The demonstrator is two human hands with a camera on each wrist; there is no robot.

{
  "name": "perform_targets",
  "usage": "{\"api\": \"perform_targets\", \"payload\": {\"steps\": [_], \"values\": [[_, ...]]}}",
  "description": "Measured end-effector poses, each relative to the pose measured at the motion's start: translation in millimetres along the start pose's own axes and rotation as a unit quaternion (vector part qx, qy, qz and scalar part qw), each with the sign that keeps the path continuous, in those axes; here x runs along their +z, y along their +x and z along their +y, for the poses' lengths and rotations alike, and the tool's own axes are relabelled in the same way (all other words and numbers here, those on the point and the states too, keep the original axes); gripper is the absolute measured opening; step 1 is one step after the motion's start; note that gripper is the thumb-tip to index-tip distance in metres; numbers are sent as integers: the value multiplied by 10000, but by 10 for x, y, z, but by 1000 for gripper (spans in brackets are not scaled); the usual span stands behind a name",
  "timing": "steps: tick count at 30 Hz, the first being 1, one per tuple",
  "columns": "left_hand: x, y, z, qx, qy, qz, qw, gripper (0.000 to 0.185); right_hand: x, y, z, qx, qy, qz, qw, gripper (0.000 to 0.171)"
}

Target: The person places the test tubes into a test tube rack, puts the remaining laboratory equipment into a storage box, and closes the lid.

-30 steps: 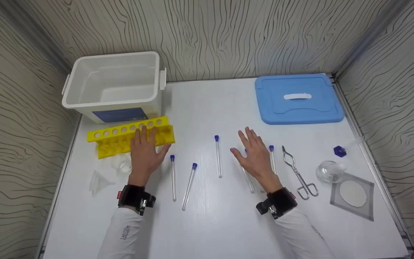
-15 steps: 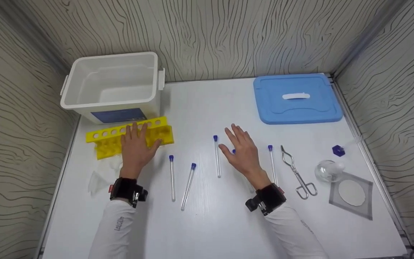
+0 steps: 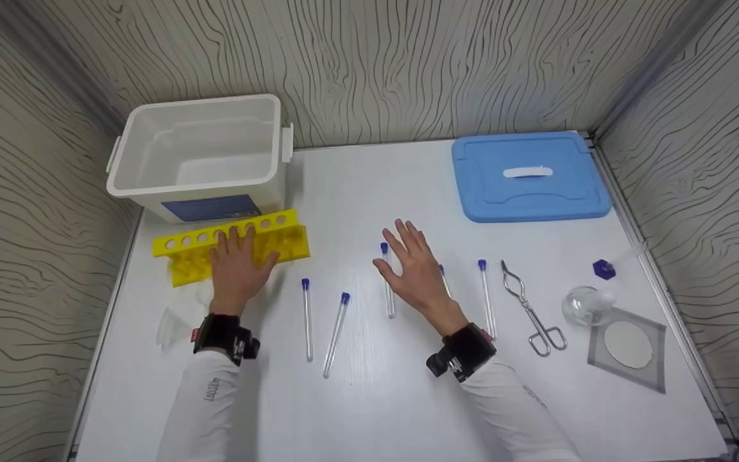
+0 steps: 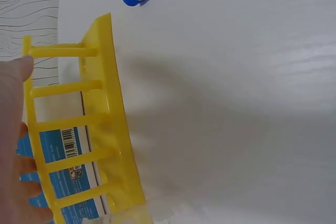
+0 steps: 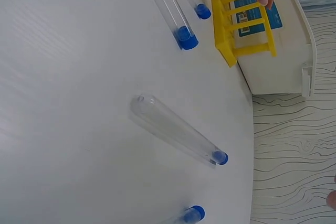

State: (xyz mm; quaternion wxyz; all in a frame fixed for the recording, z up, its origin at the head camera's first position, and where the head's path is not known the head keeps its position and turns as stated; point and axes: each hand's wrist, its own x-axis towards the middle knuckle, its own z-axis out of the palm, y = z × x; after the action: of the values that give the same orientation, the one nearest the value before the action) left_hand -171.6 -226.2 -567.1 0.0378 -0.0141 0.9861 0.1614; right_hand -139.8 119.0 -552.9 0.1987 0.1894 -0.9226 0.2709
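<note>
My left hand (image 3: 238, 273) is spread over the yellow test tube rack (image 3: 283, 240), fingers extended across its holed top rail. In the left wrist view the thumb overlaps the rail of the rack (image 4: 118, 129); whether it touches, I cannot tell. The rack's holes hold no tubes. Palm down, my right hand (image 3: 416, 279) hovers with fingers spread above two blue-capped test tubes, partly covering them: one test tube (image 3: 389, 301) to its left and another tube (image 3: 444, 277) beneath. The right wrist view shows a test tube (image 5: 178, 132) lying flat. Neither hand holds anything.
Capped tubes (image 3: 308, 321) lie between the hands. A white bin (image 3: 215, 192) stands behind the rack, a funnel (image 3: 170, 327) left. Rightward are tongs (image 3: 526, 308), a glass flask (image 3: 581, 307), wire gauze (image 3: 629, 346), a blue-based cylinder (image 3: 604, 269) and a blue lid (image 3: 530, 199).
Both hands have moved left: the left hand along the rack, the right hand from the tubes near the tongs toward the middle tube. The objects have stayed in place.
</note>
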Motion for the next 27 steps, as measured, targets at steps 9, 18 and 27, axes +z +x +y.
{"api": "perform_targets", "payload": {"steps": [9,18,27], "values": [[18,-15,63,87,-121,85,9999,84,75,17,-12,-27,3,-312,9995,57],[87,9,326,198,-4,-78,9998,83,149,105,-8,-518,-260,-366,9976,55],[166,10,561,316,-13,-214,9993,78,204,224,11,-995,-617,-499,9919,51]]}}
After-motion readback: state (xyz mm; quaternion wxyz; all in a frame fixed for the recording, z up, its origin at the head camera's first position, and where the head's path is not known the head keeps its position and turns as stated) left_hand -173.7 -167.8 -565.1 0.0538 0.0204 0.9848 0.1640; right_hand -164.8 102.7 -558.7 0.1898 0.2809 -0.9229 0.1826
